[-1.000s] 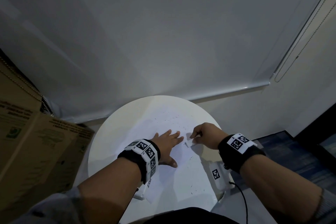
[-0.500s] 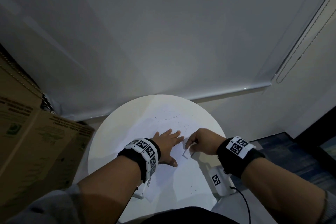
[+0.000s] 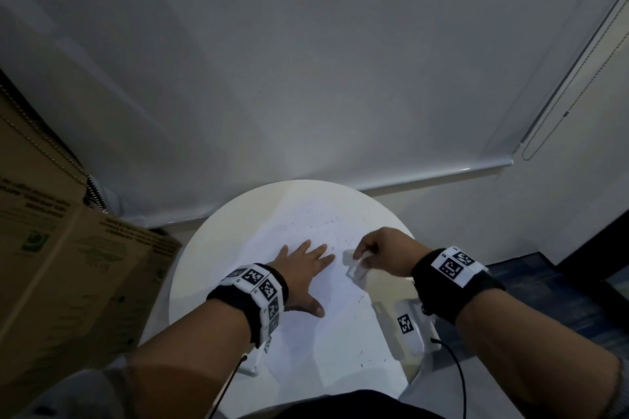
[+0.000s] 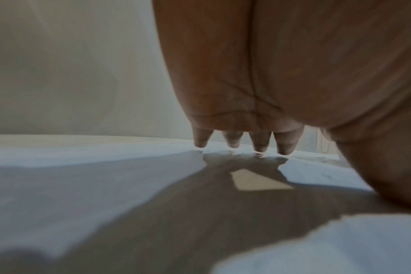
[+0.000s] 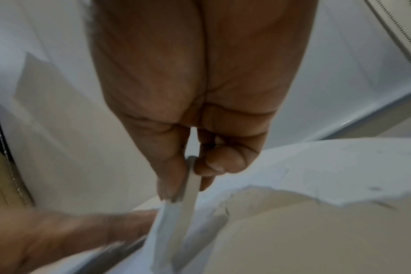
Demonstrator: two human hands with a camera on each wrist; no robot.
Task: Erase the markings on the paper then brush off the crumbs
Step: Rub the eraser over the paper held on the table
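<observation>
- Brown cardboard box [image 3: 61, 269] stands off the table's left edge.
- White paper [image 3: 326, 326] lies across the middle of the round white table [image 3: 190, 286], with dark eraser crumbs [image 3: 320, 224] scattered toward its far edge.
- Left hand [image 3: 303, 269] lies flat on the paper, fingers straight and spread, holding nothing.
- Right hand [image 3: 384, 250], near the table's right edge, pinches a white eraser [image 3: 355, 269] between thumb and curled fingers [image 5: 219, 163], its lower end on the paper.

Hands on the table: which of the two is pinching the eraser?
The right hand: its thumb and fingers pinch the white eraser. The left hand lies flat, fingers spread, on the paper.
</observation>
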